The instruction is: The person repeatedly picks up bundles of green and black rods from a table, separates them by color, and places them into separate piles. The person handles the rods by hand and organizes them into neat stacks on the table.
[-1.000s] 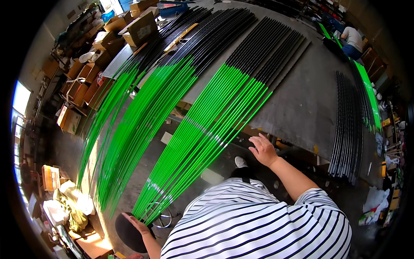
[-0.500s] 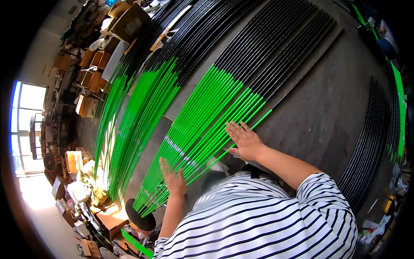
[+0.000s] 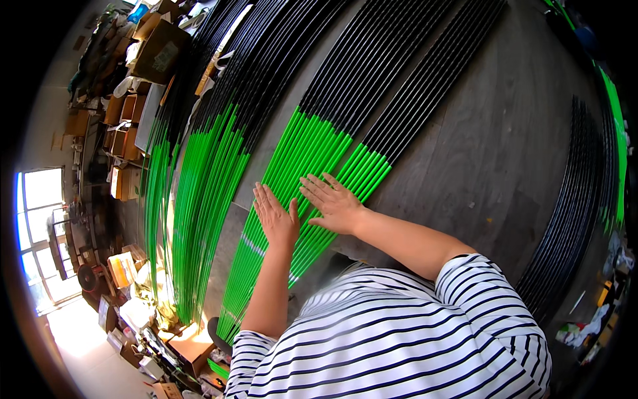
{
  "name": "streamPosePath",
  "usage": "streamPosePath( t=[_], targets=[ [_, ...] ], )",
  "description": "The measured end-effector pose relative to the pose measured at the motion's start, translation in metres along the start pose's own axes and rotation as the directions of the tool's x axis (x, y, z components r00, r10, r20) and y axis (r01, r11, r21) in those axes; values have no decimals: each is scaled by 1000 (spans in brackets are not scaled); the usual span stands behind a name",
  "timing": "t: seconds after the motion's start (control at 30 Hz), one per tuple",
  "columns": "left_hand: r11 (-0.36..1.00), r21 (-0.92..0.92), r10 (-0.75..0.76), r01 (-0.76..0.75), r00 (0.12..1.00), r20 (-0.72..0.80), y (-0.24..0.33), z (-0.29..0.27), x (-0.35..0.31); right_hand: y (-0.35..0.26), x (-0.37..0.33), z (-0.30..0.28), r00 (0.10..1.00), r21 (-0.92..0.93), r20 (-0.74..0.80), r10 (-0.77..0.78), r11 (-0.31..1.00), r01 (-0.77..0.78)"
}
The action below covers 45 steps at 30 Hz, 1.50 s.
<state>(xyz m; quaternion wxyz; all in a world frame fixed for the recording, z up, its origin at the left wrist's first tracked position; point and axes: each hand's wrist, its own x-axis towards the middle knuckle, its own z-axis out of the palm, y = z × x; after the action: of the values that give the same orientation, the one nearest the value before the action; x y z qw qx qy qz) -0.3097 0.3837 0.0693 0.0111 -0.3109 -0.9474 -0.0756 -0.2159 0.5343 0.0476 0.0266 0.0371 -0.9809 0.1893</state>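
Observation:
Long thin rods, black with bright green ends, lie side by side on a dark grey surface. My left hand [image 3: 276,216] is flat with fingers stretched out, palm down over the green part of a wide row of rods [image 3: 309,136]. Close to its right, my right hand [image 3: 332,205] lies flat with its fingers extended over the green part of a narrower row of rods [image 3: 369,166]. A thin gap runs between the two rows. Neither hand grasps a rod; whether the palms press on them is hidden.
More green-ended rods [image 3: 206,179] lie in dense bundles to the left. A row of black rods [image 3: 565,199] sits at the right. Cardboard boxes [image 3: 158,50] and shelves crowd the left side by a bright window [image 3: 43,226].
My left hand has moved forward along the rods, and my right hand is now closer to it. The lone rod at the right edge now lies against the narrower row. The view has shifted.

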Motion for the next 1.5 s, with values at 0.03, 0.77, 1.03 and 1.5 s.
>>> streamPosePath(
  t=[0.03, 0.77, 1.03, 1.5],
  targets=[
    [999, 22, -23, 23, 1000, 6, 0, 6, 8, 0, 1, 0, 1000, -10, 16, 8, 1000, -8],
    [995, 50, -96, 91, 990, 107, 10, 27, 13, 2, -5, -14, 985, 27, 167, 54, 998, -60],
    [993, 45, -109, 104, 988, 108, 9, 21, 17, 1, 4, -14, 993, -5, 113, 32, 999, -32],
    [998, -13, 68, -67, 993, 96, 16, 0, -17, 0, -8, -9, 998, -17, 55, 39, 999, -38]
  ],
)
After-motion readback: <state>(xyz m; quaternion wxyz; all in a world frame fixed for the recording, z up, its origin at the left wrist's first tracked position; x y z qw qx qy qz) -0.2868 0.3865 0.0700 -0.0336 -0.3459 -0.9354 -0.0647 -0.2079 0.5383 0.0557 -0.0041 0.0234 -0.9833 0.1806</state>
